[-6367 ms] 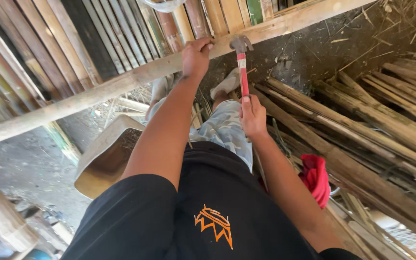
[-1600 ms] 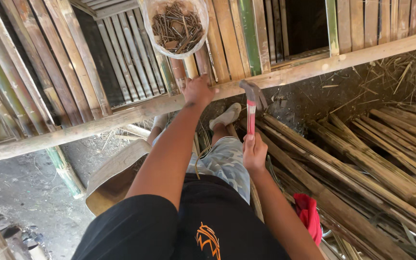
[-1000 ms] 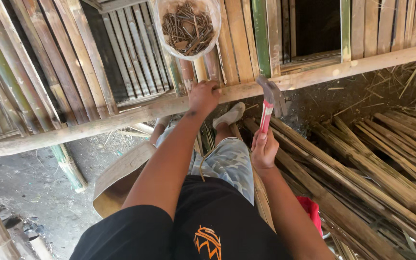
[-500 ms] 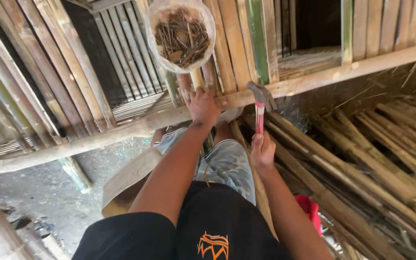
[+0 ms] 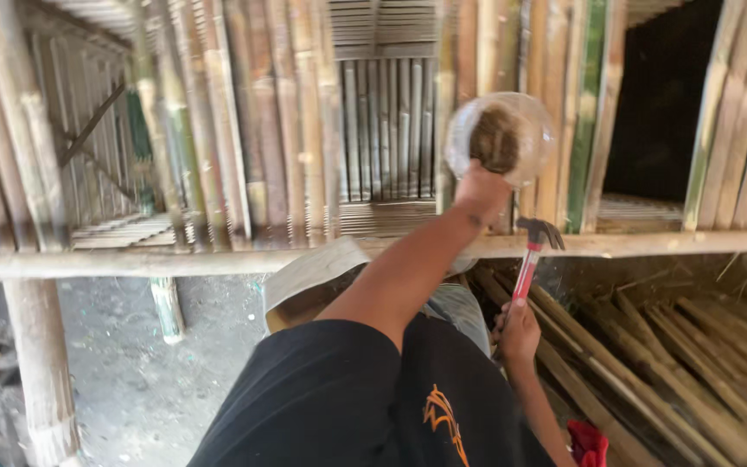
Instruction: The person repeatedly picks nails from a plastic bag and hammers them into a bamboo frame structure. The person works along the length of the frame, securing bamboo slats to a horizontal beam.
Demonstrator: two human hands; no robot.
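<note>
Head view, looking down past a black shirt (image 5: pixel 347 398) with an orange emblem: the left hand (image 5: pixel 482 190) is up at a clear round container (image 5: pixel 501 138), fingers at its lower rim, though blur hides whether they are closed on it. Inside the container sits a brown heap, too smeared to make out piece by piece. The container is against the upright bamboo slats (image 5: pixel 304 130), above the horizontal bamboo rail (image 5: pixel 218 259). The right hand (image 5: pixel 519 333) is wrapped tight around the red handle of a claw hammer (image 5: pixel 533 251), its dark metal head upright just at rail level, right of the left forearm. Loose bamboo poles (image 5: pixel 676 363) lie stacked at the lower right, a red cloth (image 5: pixel 588 443) beside them. A tan cardboard box (image 5: pixel 313 277) sits open below the rail.
</note>
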